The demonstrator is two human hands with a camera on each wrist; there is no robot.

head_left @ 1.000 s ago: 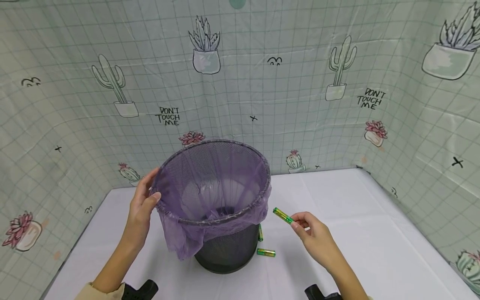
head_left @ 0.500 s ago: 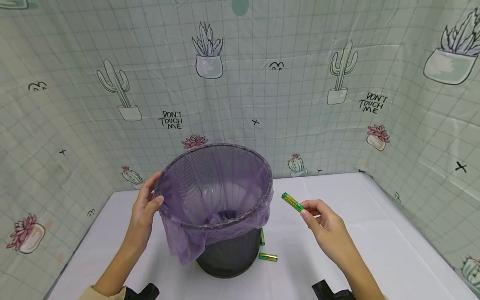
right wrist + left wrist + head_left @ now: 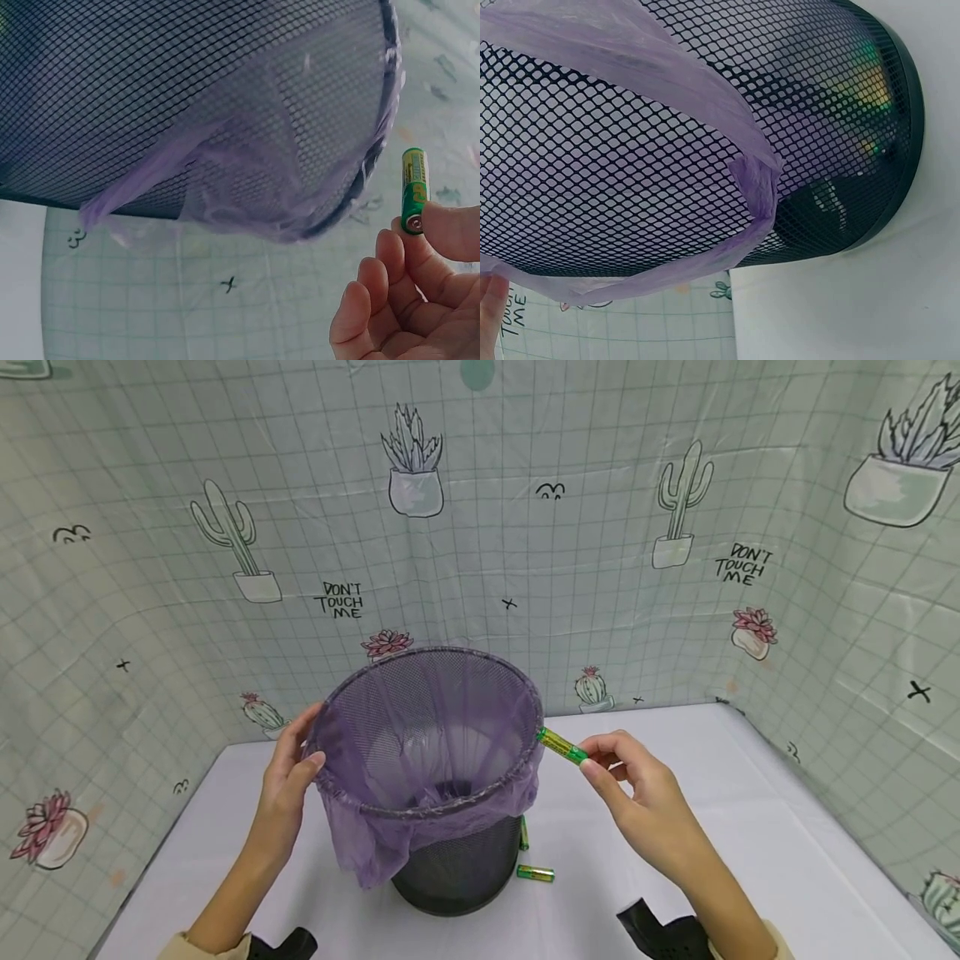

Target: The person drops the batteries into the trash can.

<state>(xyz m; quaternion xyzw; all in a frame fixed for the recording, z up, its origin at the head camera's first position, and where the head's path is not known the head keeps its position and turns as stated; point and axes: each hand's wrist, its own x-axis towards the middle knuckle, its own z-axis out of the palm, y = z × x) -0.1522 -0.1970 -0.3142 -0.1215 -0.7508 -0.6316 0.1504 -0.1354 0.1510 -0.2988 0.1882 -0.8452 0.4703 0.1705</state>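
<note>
A black mesh wastebasket [image 3: 457, 868] stands upright, lined with a purple bin bag [image 3: 375, 852] folded over its rim. My left hand [image 3: 288, 777] grips the rim on the left side, thumb in front and fingers outside. A green and yellow battery [image 3: 561, 746] is pinched by one end between thumb and fingers of my right hand [image 3: 637, 785], just right of the rim. In the right wrist view the battery [image 3: 414, 191] is apart from the wastebasket. Another battery [image 3: 536, 873] lies on the table beside the base, and one more battery [image 3: 523, 833] is partly hidden behind it.
A white-covered table [image 3: 750, 843] carries everything. Behind and at both sides hangs a gridded curtain [image 3: 510, 552] printed with cactus drawings. Blurred green and yellow colour shows through the mesh near the base in the left wrist view.
My right hand first rose with the battery and drew a little right, then came left to beside the rim. My left hand keeps its hold on the rim.
</note>
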